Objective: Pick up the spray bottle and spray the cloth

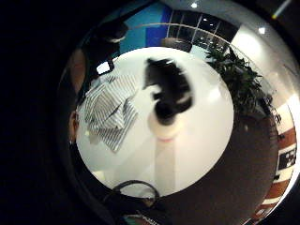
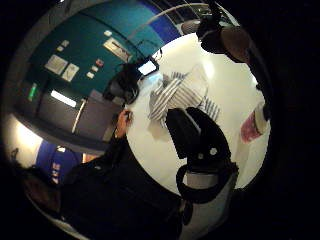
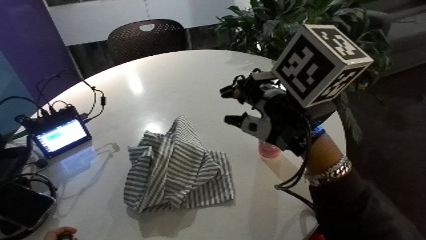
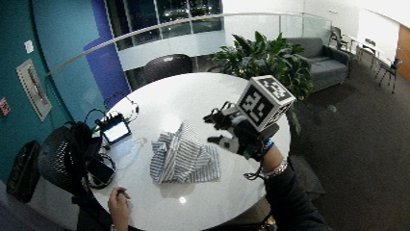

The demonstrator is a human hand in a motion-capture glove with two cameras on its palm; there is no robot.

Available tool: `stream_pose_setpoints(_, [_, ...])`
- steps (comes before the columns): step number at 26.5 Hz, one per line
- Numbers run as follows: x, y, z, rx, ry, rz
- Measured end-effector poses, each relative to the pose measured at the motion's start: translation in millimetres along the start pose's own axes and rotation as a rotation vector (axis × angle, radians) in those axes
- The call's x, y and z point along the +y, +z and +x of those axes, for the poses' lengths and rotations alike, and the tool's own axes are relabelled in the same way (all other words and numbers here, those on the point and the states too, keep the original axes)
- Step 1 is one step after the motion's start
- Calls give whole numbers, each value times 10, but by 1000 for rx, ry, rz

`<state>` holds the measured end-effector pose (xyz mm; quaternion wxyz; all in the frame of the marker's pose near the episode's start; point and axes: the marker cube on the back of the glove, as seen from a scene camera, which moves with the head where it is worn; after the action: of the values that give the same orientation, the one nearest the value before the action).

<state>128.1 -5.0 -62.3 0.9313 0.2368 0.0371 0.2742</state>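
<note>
Your gloved right hand point(image 3: 266, 117) hovers above the white surface point(image 3: 166, 85), fingers spread, holding nothing. Behind it stands the spray bottle point(image 1: 165, 108), mostly hidden, its label unreadable. Beside it, apart, lies the striped cloth point(image 3: 176, 167), crumpled near a small lit screen point(image 3: 61, 136).

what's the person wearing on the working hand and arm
The right hand wears a black glove fitted with white plastic pieces and black straps. A silver link bracelet circles the wrist, with a blue band just above it, and a dark sleeve covers the forearm.
</note>
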Motion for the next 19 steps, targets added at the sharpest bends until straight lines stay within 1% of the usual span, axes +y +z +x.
stream_pose_setpoints(5, [-232, -35, 358, 18, 117, 28])
stream_pose_setpoints(11, [-323, 137, 711, -107, 240, 7])
stream_pose_setpoints(16, [-275, 287, 878, -188, 355, 95])
stream_pose_setpoints(19, [-239, 370, 908, -282, 406, 137])
